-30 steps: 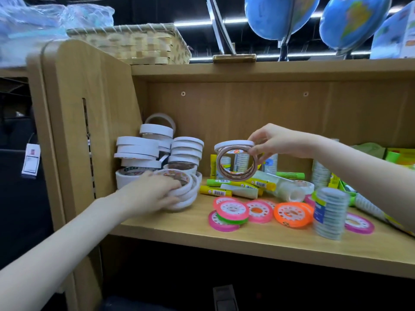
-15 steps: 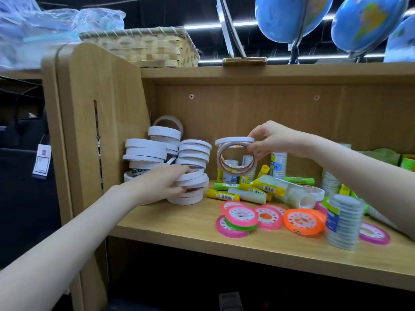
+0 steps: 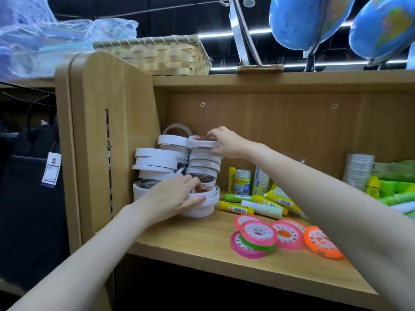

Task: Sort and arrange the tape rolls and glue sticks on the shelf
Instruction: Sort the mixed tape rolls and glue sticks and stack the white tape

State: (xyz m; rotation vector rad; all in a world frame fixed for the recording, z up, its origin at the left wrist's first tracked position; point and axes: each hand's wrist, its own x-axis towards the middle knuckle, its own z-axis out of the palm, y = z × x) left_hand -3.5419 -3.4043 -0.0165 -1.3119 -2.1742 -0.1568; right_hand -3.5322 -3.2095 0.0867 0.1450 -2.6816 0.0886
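Observation:
White tape rolls stand in stacks (image 3: 157,160) in the left corner of the wooden shelf (image 3: 202,241). My right hand (image 3: 226,142) grips a white tape roll (image 3: 202,143) lying flat on top of the right-hand stack (image 3: 204,162). My left hand (image 3: 173,196) rests with straight fingers against the low front stack of white rolls (image 3: 202,205). Yellow and green glue sticks (image 3: 253,204) lie in a heap behind pink, green and orange tape rolls (image 3: 258,240).
Clear tape rolls (image 3: 359,170) stand stacked at the back right beside green packets (image 3: 397,187). A woven basket (image 3: 157,55) and two globes (image 3: 307,21) sit on the top board. The shelf's side panel (image 3: 112,131) stands close on the left.
My right hand has carried its tape rolls left from mid-shelf and laid them flat on the right-hand white stack. My left hand stays at the front stack. The view has shifted left.

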